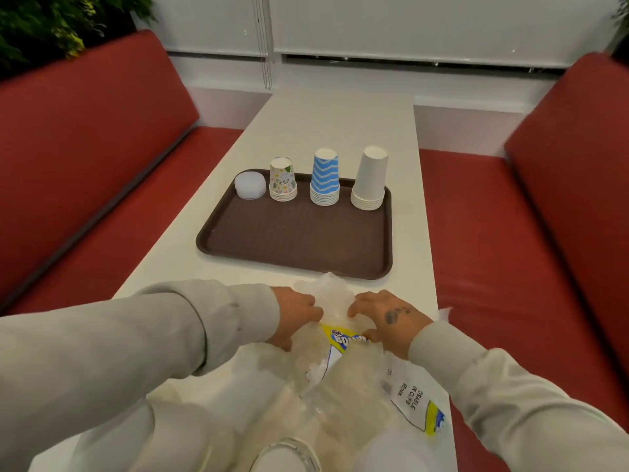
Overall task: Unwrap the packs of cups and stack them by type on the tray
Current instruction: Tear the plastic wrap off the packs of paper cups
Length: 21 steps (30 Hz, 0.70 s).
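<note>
Pinching the clear cup wrapper [327,297] just short of the tray [292,269], your left hand [296,313] and right hand [384,320] flank its bunched end.

Brown tray [296,240], blue zigzag cups [325,177], white cups [370,178], leaf-print cups [282,178], perhaps translucent stack [250,185], yellow-blue printed wrapper [347,339]

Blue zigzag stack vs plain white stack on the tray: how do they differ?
Pattern: blue zigzag stack has white chevrons on blue; plain white stack has no print.
Height: plain white stack is taller than the blue one.
Position: white sits right of blue, by the tray's right rim.
Shared: both upside down, nested, at the tray's far edge. Left hand and right hand grip the clear wrap instead.
</note>
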Available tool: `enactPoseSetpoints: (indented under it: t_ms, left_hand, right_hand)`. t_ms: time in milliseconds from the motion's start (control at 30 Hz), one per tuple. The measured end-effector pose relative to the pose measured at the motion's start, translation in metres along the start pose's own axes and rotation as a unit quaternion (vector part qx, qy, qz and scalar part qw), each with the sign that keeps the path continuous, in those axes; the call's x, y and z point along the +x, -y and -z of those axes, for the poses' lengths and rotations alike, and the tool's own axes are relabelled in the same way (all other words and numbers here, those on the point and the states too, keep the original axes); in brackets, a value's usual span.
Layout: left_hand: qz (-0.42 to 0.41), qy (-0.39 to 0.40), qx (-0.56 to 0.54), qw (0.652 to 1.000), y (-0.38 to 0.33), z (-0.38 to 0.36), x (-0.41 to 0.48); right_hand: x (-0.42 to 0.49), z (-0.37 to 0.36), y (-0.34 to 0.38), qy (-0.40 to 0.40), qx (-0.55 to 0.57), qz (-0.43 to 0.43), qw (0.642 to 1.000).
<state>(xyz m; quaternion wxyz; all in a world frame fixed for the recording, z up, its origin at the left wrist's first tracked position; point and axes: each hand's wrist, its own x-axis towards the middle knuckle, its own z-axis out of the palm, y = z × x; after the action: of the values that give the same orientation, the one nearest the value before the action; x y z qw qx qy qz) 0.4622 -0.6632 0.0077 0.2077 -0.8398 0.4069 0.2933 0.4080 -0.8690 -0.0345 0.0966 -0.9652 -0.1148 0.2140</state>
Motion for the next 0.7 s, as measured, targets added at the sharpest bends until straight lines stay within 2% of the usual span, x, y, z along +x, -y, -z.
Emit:
enactPoseSetpoints:
  t_ms: [200, 400, 700]
  left_hand:
    - [0.048, -0.041, -0.056, 0.996, -0.003, 0.001, 0.004]
    - [0.080, -0.039, -0.032, 0.996, 0.003, 0.005, 0.004]
    - [0.088, -0.086, -0.036, 0.992, 0.009, 0.034, -0.024]
  right_hand:
    - [0.011, 0.004, -0.003, 0.002, -0.026, -0.004, 1.000]
    - [0.005, 0.013, -0.009, -0.007, 0.057, -0.012, 0.998]
    - [-0.007, 0.038, -0.005, -0.076, 0.117, -0.038, 0.990]
